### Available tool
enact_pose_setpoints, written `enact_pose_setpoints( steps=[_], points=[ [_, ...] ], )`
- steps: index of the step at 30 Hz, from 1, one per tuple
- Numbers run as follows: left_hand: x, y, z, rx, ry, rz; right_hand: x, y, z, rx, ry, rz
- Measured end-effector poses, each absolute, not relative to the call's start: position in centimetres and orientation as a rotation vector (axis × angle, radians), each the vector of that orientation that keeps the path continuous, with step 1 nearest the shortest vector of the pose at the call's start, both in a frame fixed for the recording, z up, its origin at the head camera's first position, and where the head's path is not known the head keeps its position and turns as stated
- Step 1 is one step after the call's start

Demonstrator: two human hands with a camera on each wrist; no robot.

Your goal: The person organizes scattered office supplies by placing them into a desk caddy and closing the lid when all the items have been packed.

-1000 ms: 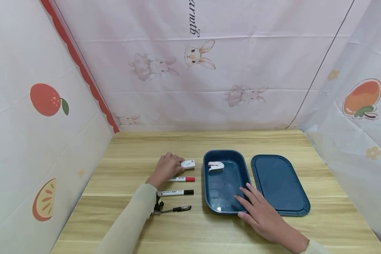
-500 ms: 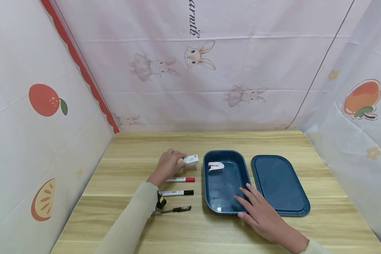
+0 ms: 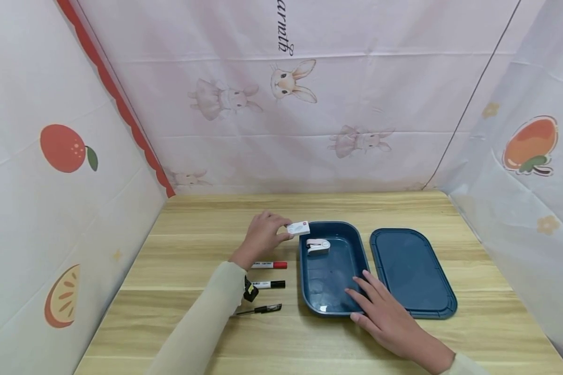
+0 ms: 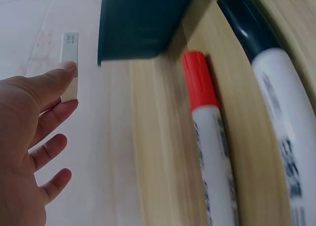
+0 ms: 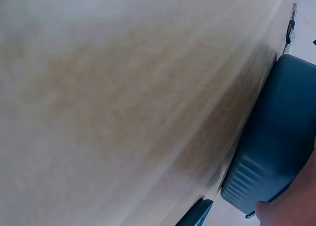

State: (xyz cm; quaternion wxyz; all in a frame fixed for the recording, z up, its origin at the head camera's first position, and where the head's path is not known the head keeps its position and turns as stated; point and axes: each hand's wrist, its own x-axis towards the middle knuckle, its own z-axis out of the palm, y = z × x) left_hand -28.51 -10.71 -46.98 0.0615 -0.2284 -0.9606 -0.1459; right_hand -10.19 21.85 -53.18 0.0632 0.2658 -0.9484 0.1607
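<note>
White box [image 3: 298,228] pinched in my left hand [image 3: 264,233]

From my head, I see the white box held between thumb and fingers near mid-frame, at the upper left corner of the blue container [image 3: 330,281]; whether it touches the rim I can't tell. Inside the container, toward its upper left, lies a white stapler [image 3: 318,247]. My right hand [image 3: 387,315] grasps nothing: its fingers lie spread and nearly straight over the container's lower right rim. Just right of that, the blue lid [image 3: 413,271] lies flat on the wooden bench [image 3: 206,219]. Left of the container, going down the frame, are a red-capped marker [image 3: 269,265], a black-capped marker [image 3: 269,285] and a black pen [image 3: 262,309], the markers' left ends hidden behind my sleeve [image 3: 202,317].

At my left wrist, thumb and forefinger squeeze the white box at upper left, the other fingers loosely bent and off it. The container shows at upper centre, the red-capped marker right of centre, the black-capped marker along the right edge.

At my right wrist, the container's ribbed side stands at right, part of my right hand against it at lower right. The rest is mostly blurred.
</note>
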Motion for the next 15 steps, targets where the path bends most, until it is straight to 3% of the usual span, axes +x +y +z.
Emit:
enact_pose_setpoints(
  steps=[15],
  points=[
    [-28.2, -7.1, -46.2, -0.763, -2.912, -0.390, -10.2, 21.8, -53.1, 0.790, -2.894, 0.489]
  ],
)
